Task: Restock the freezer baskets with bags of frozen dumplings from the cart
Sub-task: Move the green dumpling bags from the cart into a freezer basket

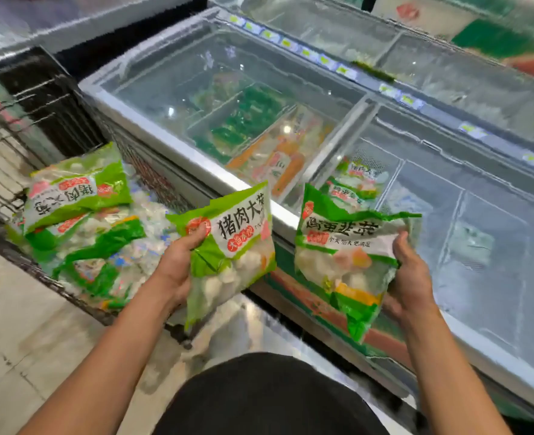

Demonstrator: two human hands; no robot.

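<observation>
My left hand (pixel 182 262) grips a green and white bag of frozen dumplings (pixel 231 246) by its left edge, in front of the freezer's near rim. My right hand (pixel 411 277) holds a second dumpling bag (pixel 341 255) by its right side, just over the freezer edge. The cart (pixel 33 268) at the left carries a pile of several similar bags (pixel 80 215). Behind the right-hand bag, a freezer basket (pixel 397 183) holds more green dumpling bags (pixel 356 180) under frosted glass.
The chest freezer (pixel 177 152) runs diagonally from upper left to lower right, with sliding glass lids. Other baskets hold green packs (pixel 246 120) and orange packs (pixel 284 158). A second freezer (pixel 447 67) stands behind. Tiled floor (pixel 24 340) lies at lower left.
</observation>
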